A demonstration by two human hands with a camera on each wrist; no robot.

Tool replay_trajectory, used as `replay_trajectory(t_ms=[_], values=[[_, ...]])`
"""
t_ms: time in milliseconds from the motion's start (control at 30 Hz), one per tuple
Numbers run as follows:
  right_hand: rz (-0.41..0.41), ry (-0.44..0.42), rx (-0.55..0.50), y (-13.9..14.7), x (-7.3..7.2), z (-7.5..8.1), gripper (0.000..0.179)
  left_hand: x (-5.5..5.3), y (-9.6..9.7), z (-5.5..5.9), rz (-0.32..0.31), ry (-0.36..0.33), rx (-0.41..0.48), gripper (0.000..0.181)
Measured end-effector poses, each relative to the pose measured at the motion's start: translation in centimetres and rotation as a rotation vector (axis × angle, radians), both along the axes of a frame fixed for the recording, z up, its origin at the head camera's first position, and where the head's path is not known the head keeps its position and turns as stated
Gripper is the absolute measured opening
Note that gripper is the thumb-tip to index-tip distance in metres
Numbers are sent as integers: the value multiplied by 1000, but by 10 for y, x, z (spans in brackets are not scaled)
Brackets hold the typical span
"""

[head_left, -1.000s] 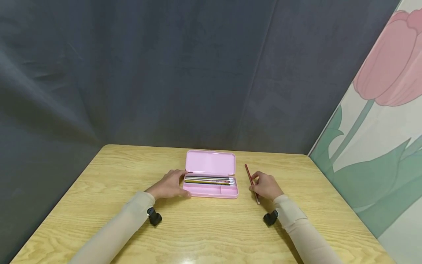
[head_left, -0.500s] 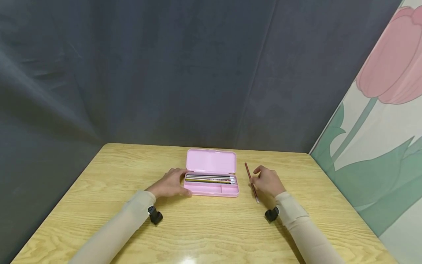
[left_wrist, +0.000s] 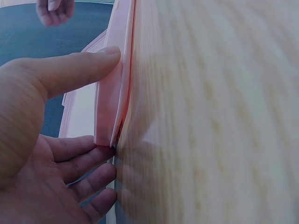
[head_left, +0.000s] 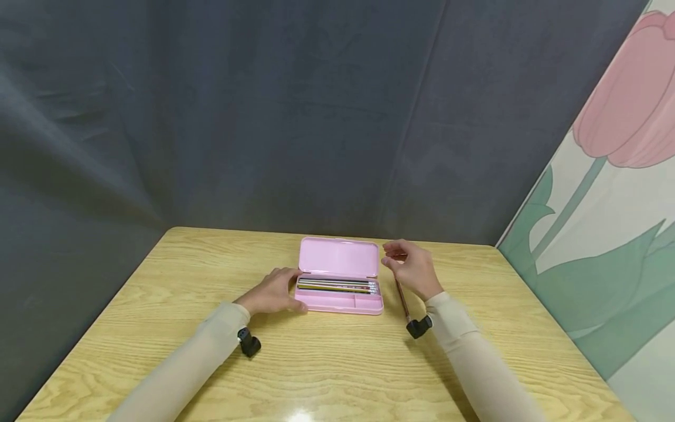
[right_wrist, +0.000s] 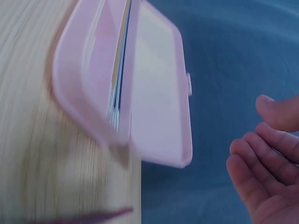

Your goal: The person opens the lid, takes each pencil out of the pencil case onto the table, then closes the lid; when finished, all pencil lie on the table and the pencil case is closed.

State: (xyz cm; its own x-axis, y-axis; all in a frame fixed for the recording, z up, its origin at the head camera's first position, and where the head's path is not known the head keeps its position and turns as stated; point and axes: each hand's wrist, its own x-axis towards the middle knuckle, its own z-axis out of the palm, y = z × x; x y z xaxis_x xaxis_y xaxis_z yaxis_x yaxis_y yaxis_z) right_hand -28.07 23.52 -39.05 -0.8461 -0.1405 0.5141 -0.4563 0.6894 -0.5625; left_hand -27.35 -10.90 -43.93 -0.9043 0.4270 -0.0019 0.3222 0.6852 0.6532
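Note:
An open pink pencil case [head_left: 327, 302] stands on the table, its lid [head_left: 338, 258] raised at the back. Several pencils [head_left: 334, 286] lie side by side in its long rear compartment. My left hand [head_left: 270, 293] holds the case's left end, the thumb [left_wrist: 105, 58] on its front wall and the fingers round the far side. My right hand [head_left: 413, 269] is in the air, right of the lid, with loosely bent fingers and nothing in them. Beneath it a red pencil [head_left: 404, 302] lies on the table, partly hidden by the hand.
The wooden table [head_left: 316, 369] ends at a dark curtain [head_left: 274, 117] close behind the case. On the right stands a wall with a painted tulip [head_left: 622, 105]. Small black cameras [head_left: 420, 327] sit on both wrists.
My right hand has let go of the red pencil, then lifted and moved forward and left towards the lid. The pencil stays on the table. My left hand has stayed on the case.

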Motion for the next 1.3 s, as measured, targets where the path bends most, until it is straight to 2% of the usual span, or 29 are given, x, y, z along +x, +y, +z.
replay_trajectory(t_ms=[133, 300, 433, 800, 1133, 1300], values=[[83, -38, -13, -22, -3, 2, 27, 0, 0, 0, 3, -3, 3, 93], [136, -97, 0, -45, -6, 3, 27, 0, 0, 2, 6, -2, -2, 93], [171, -117, 34, -58, -8, -3, 25, -1, 1, 2, 7, 3, -10, 92], [201, -247, 165, -76, -10, -26, 22, -2, 2, 0, 8, 3, 2, 88], [182, -272, 235, -75, -11, -41, 24, -2, 1, -3, 18, 3, 6, 89], [191, -250, 257, -75, -12, -43, 23, -3, 1, -4, 14, 11, 11, 89]])
